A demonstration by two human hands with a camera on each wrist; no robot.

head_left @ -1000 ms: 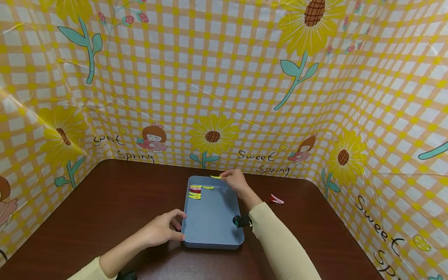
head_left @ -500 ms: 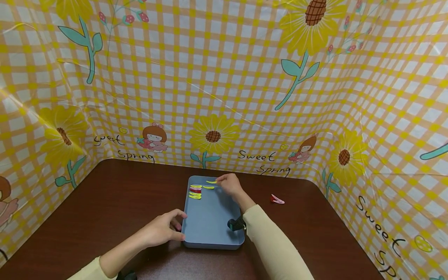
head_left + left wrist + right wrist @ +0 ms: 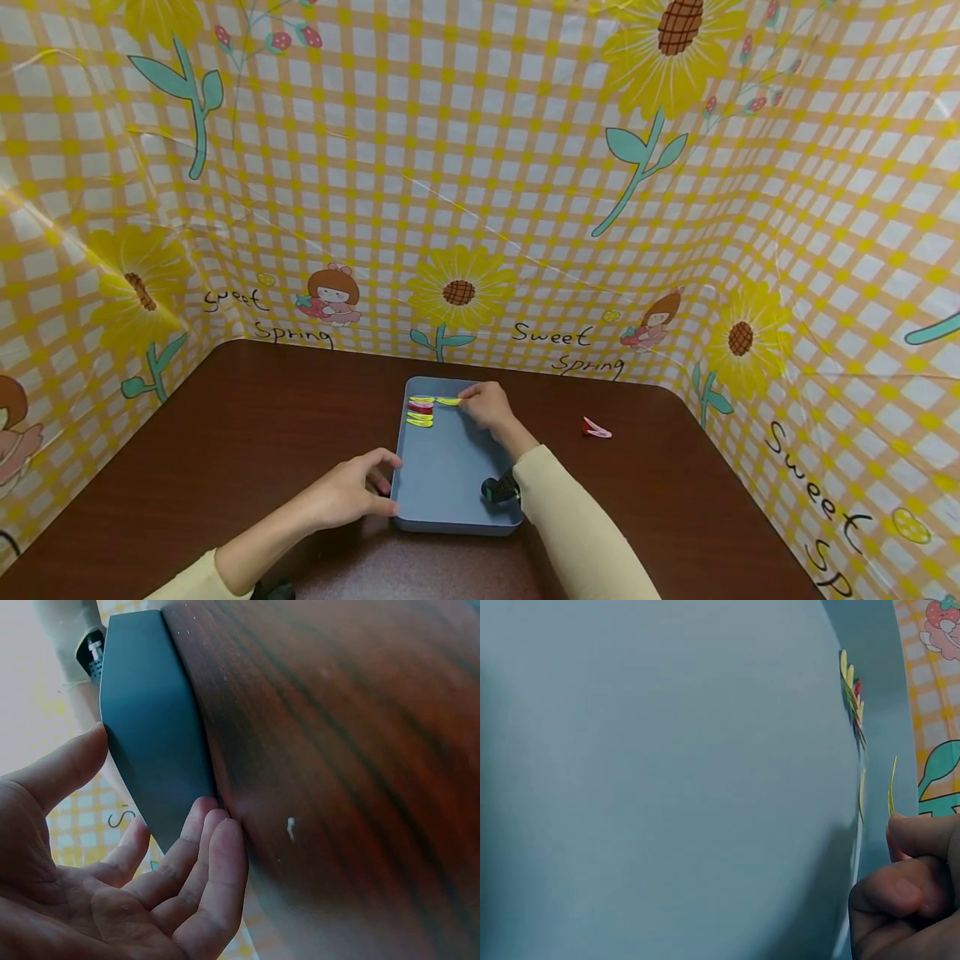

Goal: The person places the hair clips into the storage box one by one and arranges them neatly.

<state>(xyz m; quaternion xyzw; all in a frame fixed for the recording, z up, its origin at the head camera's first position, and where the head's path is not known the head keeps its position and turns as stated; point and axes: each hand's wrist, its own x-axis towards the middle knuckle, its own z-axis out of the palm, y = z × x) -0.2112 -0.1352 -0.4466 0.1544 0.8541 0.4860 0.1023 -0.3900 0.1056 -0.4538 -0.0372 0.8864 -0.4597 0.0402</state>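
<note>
My right hand (image 3: pixel 487 407) is over the far end of the blue-grey tray (image 3: pixel 453 492), pinching a yellow hair clip (image 3: pixel 892 787) between thumb and fingertip. In the right wrist view, another yellow hair clip (image 3: pixel 862 796) lies close beside it on the tray floor. A column of several hair clips (image 3: pixel 421 411), yellow, pink and red, lines the tray's far left corner. At the tray's left side, my left hand (image 3: pixel 348 492) touches the wall with thumb and fingertips, its fingers spread and slightly bent. In the left wrist view, the fingertips rest low against the outer wall (image 3: pixel 150 712).
On the dark brown table (image 3: pixel 300 408), a pink hair clip (image 3: pixel 598 429) lies with a red one (image 3: pixel 587 427) to the right of the tray. A yellow checked cloth (image 3: pixel 480 208) with sunflowers encloses the table at the back and sides.
My right hand has moved from above the tray's far rim down and inward, bringing the pinched yellow hair clip near the single yellow one. The left hand stays at the tray.
</note>
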